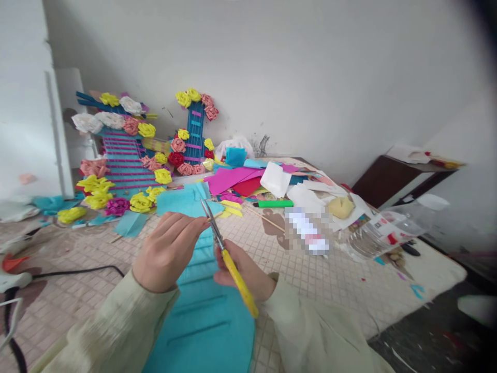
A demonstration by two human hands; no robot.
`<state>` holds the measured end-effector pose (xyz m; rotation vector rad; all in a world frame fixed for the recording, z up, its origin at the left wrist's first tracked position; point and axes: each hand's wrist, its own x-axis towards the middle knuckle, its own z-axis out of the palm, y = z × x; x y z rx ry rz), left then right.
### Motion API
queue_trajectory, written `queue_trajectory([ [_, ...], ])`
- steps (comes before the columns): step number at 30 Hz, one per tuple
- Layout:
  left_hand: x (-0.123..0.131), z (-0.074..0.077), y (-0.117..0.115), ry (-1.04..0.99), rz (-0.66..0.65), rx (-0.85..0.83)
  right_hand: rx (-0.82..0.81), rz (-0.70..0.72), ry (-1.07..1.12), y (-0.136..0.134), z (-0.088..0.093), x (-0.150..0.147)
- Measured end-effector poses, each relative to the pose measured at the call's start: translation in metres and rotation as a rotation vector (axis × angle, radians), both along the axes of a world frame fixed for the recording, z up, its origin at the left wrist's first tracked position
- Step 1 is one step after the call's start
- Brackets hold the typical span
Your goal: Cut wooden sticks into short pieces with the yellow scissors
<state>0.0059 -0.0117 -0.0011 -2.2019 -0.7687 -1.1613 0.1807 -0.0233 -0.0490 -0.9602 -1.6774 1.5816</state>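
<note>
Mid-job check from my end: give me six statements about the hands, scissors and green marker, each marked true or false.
1. The right hand holds the scissors. True.
2. The scissors are red-handled. False: the handles are yellow.
3. The left hand is close to the scissors' blades. True.
4. The left hand is spread wide open. False: its fingers are bunched together.
5. The green marker is right of the blades in this view. True.
6. The green marker stands upright. False: it lies on its side.
</note>
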Motion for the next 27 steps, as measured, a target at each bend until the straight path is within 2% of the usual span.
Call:
queue_trajectory([
  [5,0.003,0.0,-0.003,-0.014,-0.012,-0.005,0.008,-0.009,0.016,0.0,0.0,0.001],
  [11,0.002,-0.005,-0.002,-0.051,-0.047,0.019,0.003,0.08,0.115,-0.001,0.001,0.0],
  [19,0.002,-0.003,-0.002,-0.048,-0.041,-0.014,-0.026,0.07,0.1,-0.003,0.008,0.003],
  [27,0.002,-0.005,0.0,-0.046,-0.024,-0.026,0.019,0.034,0.077,0.002,-0.006,0.002],
])
